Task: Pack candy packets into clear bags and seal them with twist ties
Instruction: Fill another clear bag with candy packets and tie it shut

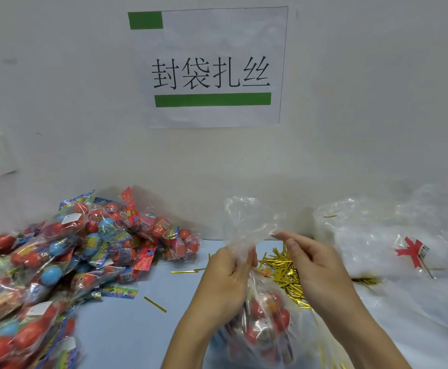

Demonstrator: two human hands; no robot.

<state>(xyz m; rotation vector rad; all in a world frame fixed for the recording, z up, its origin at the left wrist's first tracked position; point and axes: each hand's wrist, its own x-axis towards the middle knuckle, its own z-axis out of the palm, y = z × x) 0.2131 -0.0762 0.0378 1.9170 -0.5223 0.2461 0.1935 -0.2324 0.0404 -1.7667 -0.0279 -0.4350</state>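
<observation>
A packing workstation: a printed station sign [212, 67] taped to the white wall [364, 102] above a table [127, 328] heaped with candy packets [66, 259] and gold twist ties [288, 267].

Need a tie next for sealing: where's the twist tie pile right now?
In the head view, the gold twist tie pile lies on the blue table right of centre, behind the right hand, between the held clear bag and the stack of empty bags.
</observation>
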